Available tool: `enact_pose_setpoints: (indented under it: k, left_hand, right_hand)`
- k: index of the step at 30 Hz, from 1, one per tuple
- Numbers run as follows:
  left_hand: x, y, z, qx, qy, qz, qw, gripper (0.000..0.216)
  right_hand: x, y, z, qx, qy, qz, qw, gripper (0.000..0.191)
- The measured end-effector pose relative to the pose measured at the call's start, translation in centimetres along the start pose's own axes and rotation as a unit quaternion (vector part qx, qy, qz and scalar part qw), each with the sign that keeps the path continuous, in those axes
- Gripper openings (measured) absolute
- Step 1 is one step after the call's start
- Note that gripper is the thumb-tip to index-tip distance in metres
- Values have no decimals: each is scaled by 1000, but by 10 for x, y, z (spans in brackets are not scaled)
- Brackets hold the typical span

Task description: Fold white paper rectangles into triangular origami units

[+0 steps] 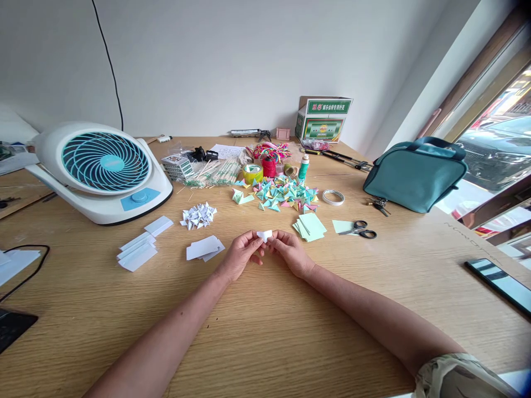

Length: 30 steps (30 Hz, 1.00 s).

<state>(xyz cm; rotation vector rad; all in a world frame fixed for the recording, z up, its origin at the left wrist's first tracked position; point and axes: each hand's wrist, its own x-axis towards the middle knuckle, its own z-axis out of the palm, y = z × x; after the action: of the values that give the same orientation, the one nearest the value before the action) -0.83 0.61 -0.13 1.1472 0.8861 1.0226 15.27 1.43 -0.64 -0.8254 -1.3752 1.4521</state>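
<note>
Between my hands is a small folded piece of white paper (264, 236), pinched from both sides above the middle of the table. My left hand (243, 254) grips its left edge between thumb and fingers. On the other side, my right hand (290, 251) has thumb and fingers closed on its right edge. Left of my left hand lie white paper slips (203, 247), with more white strips (139, 249) farther left. A heap of small white folded pieces (198, 215) sits behind them. Pale green paper squares (310, 226) are stacked to the right of my right hand.
Coloured folded paper pieces (286, 193) spread behind my hands, near a roll of white tape (333, 197). Black-handled scissors (359, 228) lie right. A fan (108, 171) stands left, a teal bag (415, 174) and phone (500, 284) right, a cardboard box (323, 121) at the back.
</note>
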Motion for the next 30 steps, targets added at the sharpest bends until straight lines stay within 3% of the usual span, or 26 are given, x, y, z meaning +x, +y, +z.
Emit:
enact_pose_setpoints:
  k: [11, 18, 23, 26, 30]
  left_hand:
    - [0, 2, -6, -63, -45, -90, 993, 35]
    - [-2, 4, -5, -54, -46, -92, 993, 36]
    - [-2, 7, -11, -72, -92, -144, 983, 34]
    - [-3, 11, -15, -88, -131, -183, 970, 32]
    - [-4, 14, -16, -104, -158, -217, 958, 31]
  right_hand:
    - [-2, -2, 2, 21, -38, -16, 999, 30]
    - [1, 2, -1, 33, -75, -18, 996, 32]
    - [4, 7, -5, 37, -54, -63, 996, 35]
    - [4, 6, -9, 33, -95, -54, 993, 42]
    - [3, 2, -12, 37, -127, -47, 990, 30]
